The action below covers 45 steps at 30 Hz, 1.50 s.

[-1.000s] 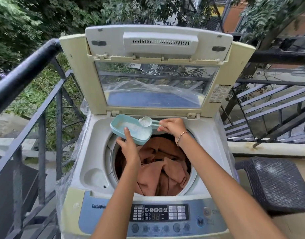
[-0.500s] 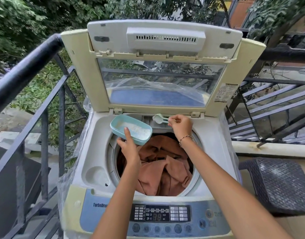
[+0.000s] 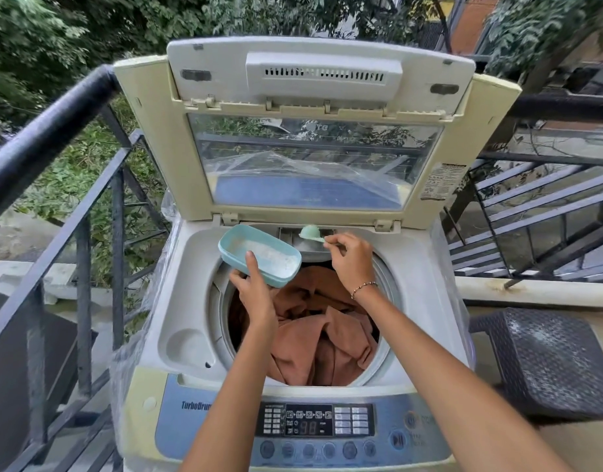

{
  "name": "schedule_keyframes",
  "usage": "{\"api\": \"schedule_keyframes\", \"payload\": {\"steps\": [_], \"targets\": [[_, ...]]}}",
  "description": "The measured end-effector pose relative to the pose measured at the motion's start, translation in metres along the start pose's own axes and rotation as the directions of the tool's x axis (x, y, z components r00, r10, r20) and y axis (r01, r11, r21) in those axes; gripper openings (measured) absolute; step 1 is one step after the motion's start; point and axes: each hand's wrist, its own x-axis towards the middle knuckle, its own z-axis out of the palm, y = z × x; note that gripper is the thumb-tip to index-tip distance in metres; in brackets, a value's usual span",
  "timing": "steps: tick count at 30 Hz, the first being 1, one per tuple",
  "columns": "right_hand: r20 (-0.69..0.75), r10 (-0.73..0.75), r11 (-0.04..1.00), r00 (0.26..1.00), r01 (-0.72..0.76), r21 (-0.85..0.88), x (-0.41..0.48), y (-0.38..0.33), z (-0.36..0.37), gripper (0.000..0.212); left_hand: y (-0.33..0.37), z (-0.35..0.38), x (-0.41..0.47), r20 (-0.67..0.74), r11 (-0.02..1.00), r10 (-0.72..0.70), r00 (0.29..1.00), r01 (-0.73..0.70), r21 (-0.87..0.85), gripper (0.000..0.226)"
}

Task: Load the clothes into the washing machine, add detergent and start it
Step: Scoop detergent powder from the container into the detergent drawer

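A top-loading washing machine (image 3: 177,301) stands with its lid (image 3: 313,137) raised. Brown clothes (image 3: 320,335) fill the drum. My left hand (image 3: 254,287) grips a teal tub of white detergent powder (image 3: 259,255) over the drum's back left rim. My right hand (image 3: 349,258) pinches the handle of a pale green scoop (image 3: 312,232). The scoop is tipped bowl-down over the detergent compartment (image 3: 307,245) at the back of the opening. The control panel (image 3: 313,425) shows a lit display at the front.
A black metal railing (image 3: 51,137) runs along the left, close to the machine. To the right is a dark woven stool (image 3: 548,362) by a low ledge, with more railing behind. Clear plastic wraps the machine's sides.
My right hand carried the scoop from above the tub back to the detergent compartment and turned it over. The tub stayed put in my left hand.
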Motion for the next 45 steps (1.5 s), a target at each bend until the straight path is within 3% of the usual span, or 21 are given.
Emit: {"api": "schedule_keyframes", "payload": {"steps": [3,6,7,9,11,15,18,21,23,27,31,34,38,42,45], "targets": [[-0.049,0.235,0.958,0.971,-0.223,0.181,0.002,0.002,0.000,0.005,0.002,0.000,-0.003,0.005,1.000,0.007,1.000,-0.007,0.004,0.067],[0.022,0.529,0.705,0.848,-0.453,0.546,0.006,0.001,-0.004,0.003,0.004,-0.002,-0.003,0.007,0.999,0.029,1.000,-0.030,0.035,0.071],[0.056,0.574,0.625,0.817,-0.481,0.615,0.007,-0.002,-0.006,0.004,0.005,-0.003,-0.004,0.011,0.998,0.039,0.999,-0.039,0.055,0.073],[0.087,0.593,0.568,0.801,-0.493,0.659,0.009,-0.005,-0.010,0.003,0.005,-0.006,-0.003,0.026,0.992,0.052,0.998,-0.055,0.111,0.071],[0.076,0.531,0.625,0.844,-0.450,0.638,0.012,-0.009,-0.012,0.008,0.006,-0.010,-0.003,0.050,0.976,0.087,0.995,-0.095,0.194,0.064],[0.093,0.175,0.923,0.980,-0.196,0.330,0.018,-0.027,-0.014,0.004,0.012,-0.019,-0.002,0.154,0.898,0.196,0.969,-0.240,0.370,0.052],[0.217,-0.071,0.993,0.974,0.047,0.113,0.021,-0.046,-0.011,0.007,0.021,-0.024,-0.003,0.231,0.799,0.253,0.940,-0.337,0.498,0.046],[0.339,-0.301,0.941,0.891,0.336,-0.048,0.019,-0.051,-0.001,0.009,0.030,-0.028,-0.003,0.290,0.731,0.293,0.911,-0.409,0.547,0.041],[0.433,-0.374,0.874,0.821,0.468,-0.134,0.017,-0.050,0.006,0.011,0.034,-0.032,0.001,0.319,0.700,0.310,0.896,-0.442,0.561,0.039],[0.562,-0.391,0.759,0.729,0.601,-0.250,0.015,-0.053,0.010,0.014,0.039,-0.038,0.011,0.365,0.654,0.322,0.873,-0.484,0.581,0.038],[0.635,-0.356,0.729,0.686,0.629,-0.270,0.014,-0.062,0.010,0.014,0.042,-0.038,0.016,0.377,0.636,0.332,0.865,-0.501,0.588,0.038],[0.661,-0.308,0.750,0.684,0.602,-0.275,0.013,-0.065,0.012,0.014,0.042,-0.036,0.018,0.366,0.654,0.330,0.870,-0.490,0.576,0.039],[0.605,-0.223,0.860,0.764,0.447,-0.248,0.012,-0.064,0.010,0.013,0.042,-0.035,0.020,0.327,0.702,0.328,0.886,-0.460,0.544,0.040],[0.539,-0.051,0.969,0.841,0.172,-0.175,0.006,-0.059,0.009,0.011,0.039,-0.037,0.023,0.294,0.739,0.327,0.898,-0.437,0.512,0.044],[0.515,0.164,0.986,0.842,-0.156,-0.060,0.002,-0.052,0.009,0.008,0.037,-0.037,0.022,0.262,0.771,0.319,0.911,-0.410,0.486,0.049]]}}
